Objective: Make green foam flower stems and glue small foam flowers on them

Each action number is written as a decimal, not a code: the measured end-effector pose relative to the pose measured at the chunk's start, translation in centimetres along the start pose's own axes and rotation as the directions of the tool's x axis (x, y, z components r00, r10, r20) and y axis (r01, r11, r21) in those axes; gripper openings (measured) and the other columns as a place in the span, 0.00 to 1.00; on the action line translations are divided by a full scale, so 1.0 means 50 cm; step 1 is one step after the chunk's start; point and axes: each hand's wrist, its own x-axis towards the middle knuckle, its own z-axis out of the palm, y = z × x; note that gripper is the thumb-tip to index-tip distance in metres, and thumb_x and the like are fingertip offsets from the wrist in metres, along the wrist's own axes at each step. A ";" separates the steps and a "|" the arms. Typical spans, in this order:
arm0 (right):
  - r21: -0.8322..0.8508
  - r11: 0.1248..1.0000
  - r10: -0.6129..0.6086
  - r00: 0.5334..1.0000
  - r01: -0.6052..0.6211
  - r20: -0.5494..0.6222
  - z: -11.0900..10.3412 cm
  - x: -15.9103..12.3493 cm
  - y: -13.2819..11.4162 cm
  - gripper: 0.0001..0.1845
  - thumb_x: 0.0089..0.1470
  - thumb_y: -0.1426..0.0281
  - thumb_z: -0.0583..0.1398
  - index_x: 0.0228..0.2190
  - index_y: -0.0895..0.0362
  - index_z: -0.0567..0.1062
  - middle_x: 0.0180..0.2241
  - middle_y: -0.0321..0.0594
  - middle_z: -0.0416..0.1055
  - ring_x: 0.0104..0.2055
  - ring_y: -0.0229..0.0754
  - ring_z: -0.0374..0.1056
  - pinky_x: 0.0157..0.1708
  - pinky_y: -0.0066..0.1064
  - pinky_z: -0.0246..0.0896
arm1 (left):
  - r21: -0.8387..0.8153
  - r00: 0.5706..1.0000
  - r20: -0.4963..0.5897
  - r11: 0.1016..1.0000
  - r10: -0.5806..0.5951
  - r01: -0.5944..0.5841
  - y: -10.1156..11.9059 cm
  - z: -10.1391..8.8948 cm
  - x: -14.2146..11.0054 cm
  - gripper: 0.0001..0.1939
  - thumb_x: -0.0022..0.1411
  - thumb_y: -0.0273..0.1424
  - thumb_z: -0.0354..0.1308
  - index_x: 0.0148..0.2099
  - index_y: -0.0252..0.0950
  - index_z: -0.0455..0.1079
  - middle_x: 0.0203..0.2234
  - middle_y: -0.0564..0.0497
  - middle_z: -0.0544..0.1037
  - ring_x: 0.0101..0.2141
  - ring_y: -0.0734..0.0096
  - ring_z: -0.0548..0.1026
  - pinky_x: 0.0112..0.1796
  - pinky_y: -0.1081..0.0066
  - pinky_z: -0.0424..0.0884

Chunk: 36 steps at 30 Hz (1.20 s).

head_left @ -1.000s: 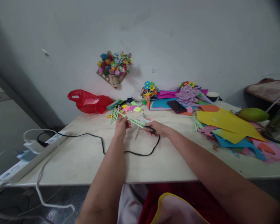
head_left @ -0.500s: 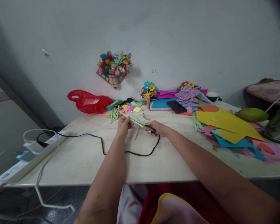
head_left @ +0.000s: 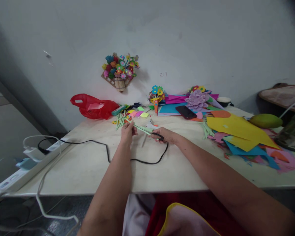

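Note:
Between my hands, over the middle of the table, stretches a pale green strip (head_left: 144,128), thin like paper or foam sheet. My left hand (head_left: 129,130) pinches its left part. My right hand (head_left: 161,135) is wrapped round the black handles of a pair of scissors (head_left: 158,134); their blades lie along the strip and are partly hidden by it. Just beyond my left hand lies a loose heap of narrow green strips (head_left: 120,120). A glue gun (head_left: 151,124), only partly visible, seems to rest behind the strip, with a black cord (head_left: 147,163) looping below my hands.
At the back left sits a red plastic bag (head_left: 94,107). A small flower pot craft (head_left: 156,98), a phone (head_left: 186,112) and a purple flower (head_left: 197,100) stand or lie toward the back. Yellow sheets (head_left: 241,127) and scraps cover the right side. A power strip (head_left: 27,170) lies along the left edge.
My left hand shifts slightly right toward the scissors, then back left. My right hand stays nearly in place, still holding the scissors at the strip.

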 end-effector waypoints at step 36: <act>-0.095 0.994 -0.052 0.999 0.050 -0.016 -0.001 -0.006 -0.010 0.14 0.44 0.62 0.59 0.25 0.62 0.70 0.14 0.27 0.57 0.11 0.24 0.49 0.10 0.19 0.40 | -0.046 0.994 -0.108 0.999 -0.033 0.028 -0.004 -0.006 0.004 0.19 0.43 0.42 0.60 0.26 0.37 0.53 0.10 0.60 0.65 0.11 0.81 0.62 0.14 0.78 0.61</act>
